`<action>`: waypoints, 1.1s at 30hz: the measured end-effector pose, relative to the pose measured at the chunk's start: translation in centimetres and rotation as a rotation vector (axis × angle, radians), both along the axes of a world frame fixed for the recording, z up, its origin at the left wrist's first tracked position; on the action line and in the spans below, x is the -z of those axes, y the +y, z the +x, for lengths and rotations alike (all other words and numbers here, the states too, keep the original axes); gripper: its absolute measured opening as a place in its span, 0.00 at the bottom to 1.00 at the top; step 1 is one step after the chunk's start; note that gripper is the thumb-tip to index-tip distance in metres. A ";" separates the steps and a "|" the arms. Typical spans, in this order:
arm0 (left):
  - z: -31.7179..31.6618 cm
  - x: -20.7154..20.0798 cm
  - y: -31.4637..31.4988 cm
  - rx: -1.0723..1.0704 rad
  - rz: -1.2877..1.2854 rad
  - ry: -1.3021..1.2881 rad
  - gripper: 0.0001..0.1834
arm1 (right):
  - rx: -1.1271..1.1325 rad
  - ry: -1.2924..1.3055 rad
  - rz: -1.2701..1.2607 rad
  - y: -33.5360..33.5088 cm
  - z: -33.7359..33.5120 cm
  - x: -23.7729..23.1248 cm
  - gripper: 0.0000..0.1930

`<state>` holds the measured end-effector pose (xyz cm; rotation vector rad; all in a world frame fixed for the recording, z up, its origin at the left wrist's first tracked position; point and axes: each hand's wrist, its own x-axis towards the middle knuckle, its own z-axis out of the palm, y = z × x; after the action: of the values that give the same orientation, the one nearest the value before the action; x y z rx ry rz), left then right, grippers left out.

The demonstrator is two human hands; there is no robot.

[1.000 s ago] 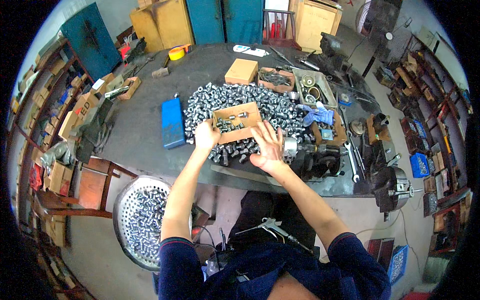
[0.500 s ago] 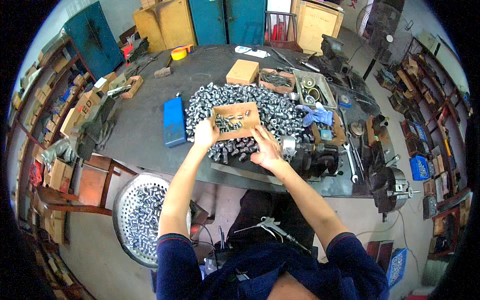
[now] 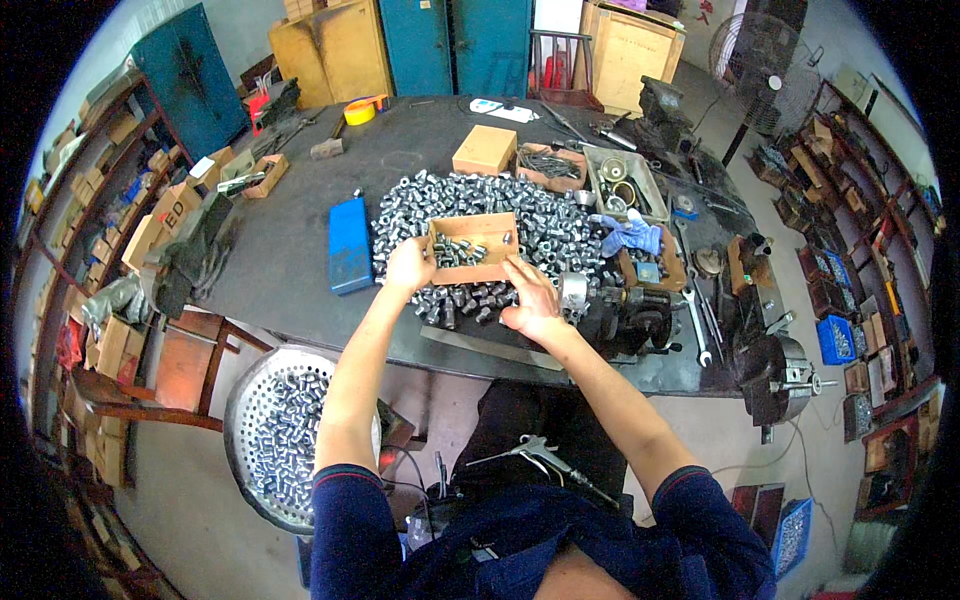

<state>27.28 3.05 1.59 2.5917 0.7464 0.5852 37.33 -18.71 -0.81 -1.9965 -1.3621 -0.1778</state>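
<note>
Air gun [image 3: 540,450]: closest to our body, its nozzle turned to the left
Round tray [image 3: 234,425]: metal, full of holes, below the left part of the desk [image 3: 280,240], with small silvery cylinders [image 3: 290,440] heaped in it
Open-end wrench [image 3: 697,325]: flat on the desk, well to our right
Right hand [image 3: 533,300]: we have it open, fingers against the near right corner of the cardboard box [image 3: 470,274], thumb spread away; how far the fingertips reach under it, we cannot tell
Left hand [image 3: 408,267]: we grip the box's left end with closed fingers
Cardboard box: open-topped, between our hands and over the pile of fittings [image 3: 410,205]; whether it touches the pile, we cannot tell
Box contents: small metal parts [image 3: 458,250], mostly gathered toward the left, one apart near the right end
Blue case [image 3: 349,250]: just left of the pile
Blue glove [image 3: 632,233]: right of the pile
Closed carton [image 3: 485,148]: just behind the pile
Yellow tape roll [image 3: 358,111]: toward the desk's far edge
Teal cabinet [image 3: 415,45]: beyond the desk
</note>
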 end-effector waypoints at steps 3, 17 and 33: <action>-1.2 -2.0 -0.9 0.007 -0.295 0.013 0.14 | 0.015 -0.041 -0.010 -0.1 -0.5 -0.6 0.37; -29.3 1.7 -0.3 -0.333 -0.315 0.128 0.17 | -0.288 0.413 -0.040 -13.2 -11.3 0.6 0.30; -28.3 9.2 -2.3 -0.390 0.141 0.653 0.08 | -0.193 0.454 -0.061 -18.6 -9.5 0.4 0.23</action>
<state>-1.04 0.72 -7.63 2.7944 1.4798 -0.1475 27.82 -37.35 -1.23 -1.7950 -1.2574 0.3881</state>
